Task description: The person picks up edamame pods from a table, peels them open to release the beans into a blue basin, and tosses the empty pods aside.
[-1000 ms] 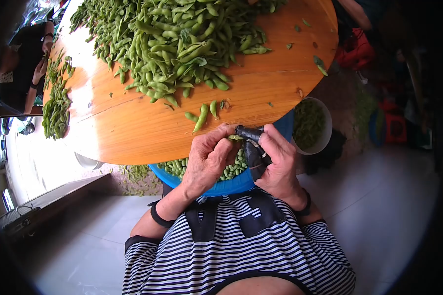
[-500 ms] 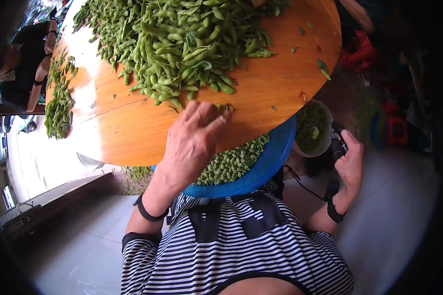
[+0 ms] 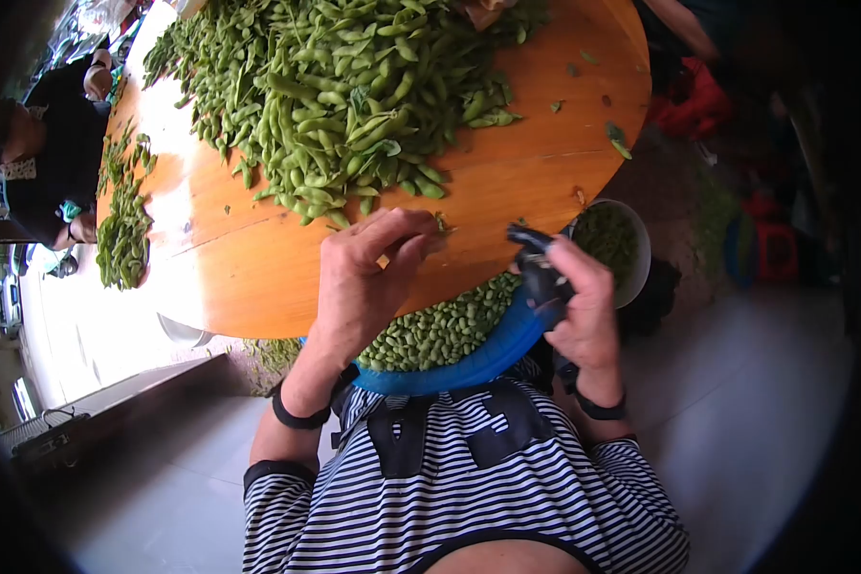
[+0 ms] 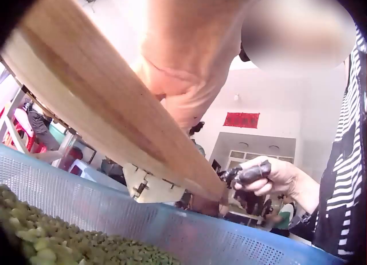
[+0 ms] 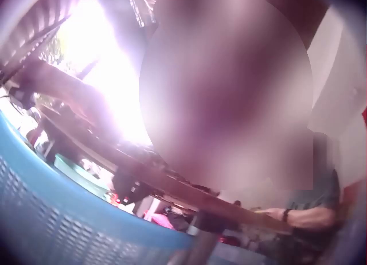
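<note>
My left hand (image 3: 364,277) is over the near edge of the wooden table (image 3: 536,172), fingers bent down onto the wood below a big heap of green soybean pods (image 3: 335,105). Its fingertips are hidden, so I cannot tell what they hold. To the right, beyond the table edge, my right hand (image 3: 588,311) is blurred, with black coverings (image 3: 542,282) on its thumb and finger. No pod shows in it; its fingers are loosely bent in the left wrist view. Beneath both hands, a blue basket (image 3: 450,376) contains shelled green beans (image 3: 440,330).
A white bucket (image 3: 644,253) with green matter stands on the floor at the right. Another person (image 3: 57,182) sits at the left, near a smaller pile of pods (image 3: 124,239). Loose leaves (image 3: 618,140) lie near the table's right edge.
The hands were together at a pod, then parted. My left hand went to the loose pods on the table; my right swung out beside the bucket and has come back toward the basket.
</note>
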A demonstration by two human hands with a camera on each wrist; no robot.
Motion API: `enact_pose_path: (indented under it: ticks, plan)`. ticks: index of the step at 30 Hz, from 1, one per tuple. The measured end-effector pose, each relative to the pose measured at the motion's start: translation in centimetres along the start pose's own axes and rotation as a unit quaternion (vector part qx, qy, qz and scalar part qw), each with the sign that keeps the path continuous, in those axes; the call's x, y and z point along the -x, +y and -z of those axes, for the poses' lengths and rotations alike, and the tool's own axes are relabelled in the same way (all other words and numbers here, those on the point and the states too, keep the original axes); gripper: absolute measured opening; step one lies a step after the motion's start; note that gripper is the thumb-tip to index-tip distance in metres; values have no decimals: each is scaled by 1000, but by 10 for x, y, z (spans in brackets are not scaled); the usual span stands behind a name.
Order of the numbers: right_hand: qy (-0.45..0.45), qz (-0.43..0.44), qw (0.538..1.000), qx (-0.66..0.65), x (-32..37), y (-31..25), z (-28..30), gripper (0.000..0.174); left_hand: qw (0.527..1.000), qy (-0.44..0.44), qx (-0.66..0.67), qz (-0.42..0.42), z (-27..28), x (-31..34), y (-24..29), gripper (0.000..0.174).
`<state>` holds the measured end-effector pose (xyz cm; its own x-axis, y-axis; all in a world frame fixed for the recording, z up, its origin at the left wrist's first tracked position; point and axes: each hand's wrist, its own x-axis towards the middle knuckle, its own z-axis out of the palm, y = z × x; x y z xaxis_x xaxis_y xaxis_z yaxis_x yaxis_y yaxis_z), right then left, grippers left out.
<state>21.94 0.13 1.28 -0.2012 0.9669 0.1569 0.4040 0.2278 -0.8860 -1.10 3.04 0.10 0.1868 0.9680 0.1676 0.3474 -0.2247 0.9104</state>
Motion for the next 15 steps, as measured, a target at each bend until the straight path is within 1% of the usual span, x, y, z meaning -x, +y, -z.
enact_pose_path:
  ticks: [1, 2, 3, 4, 5, 7, 8, 9, 11, 12, 14, 15]
  plan:
    - [-19, 3, 999, -35, -2, -4, -8, 25, 1000, -2, 1, -4, -3, 4, 2, 14]
    - [-30, -27, 997, -70, -4, -9, -18, 21, 988, -14, 126, 87, -5, 9, 3, 11]
    - [-41, -56, 992, -105, -5, -12, -24, 18, 952, -25, 248, 176, -6, 13, 4, 9]
    - [-60, -76, 983, -155, -4, -8, -28, 17, 935, -38, 304, 178, -8, 16, 5, 10]
    - [-61, -75, 983, -154, -4, -10, -28, 17, 935, -37, 305, 177, -11, 18, 6, 10]
    - [-91, -135, 948, -275, -4, -14, -29, 18, 916, -10, 363, 169, -15, 22, 8, 16]
    - [-84, -145, 937, -305, -4, -13, -32, 21, 916, -10, 367, 161, -15, 23, 10, 18]
    - [-84, -147, 938, -303, -4, -13, -32, 21, 915, -10, 370, 162, -17, 24, 11, 18]
    - [-89, -162, 926, -330, -5, -13, -32, 21, 923, 31, 356, 145, -22, 26, 14, 19]
    - [-88, -162, 926, -329, -6, -12, -32, 21, 922, 30, 357, 145, -23, 27, 13, 19]
    - [-101, -127, 929, -332, -6, -7, -32, 25, 955, 44, 275, 102, -26, 29, 8, 21]
    - [-101, -127, 929, -331, -6, -5, -32, 25, 955, 44, 276, 102, -29, 30, 5, 21]
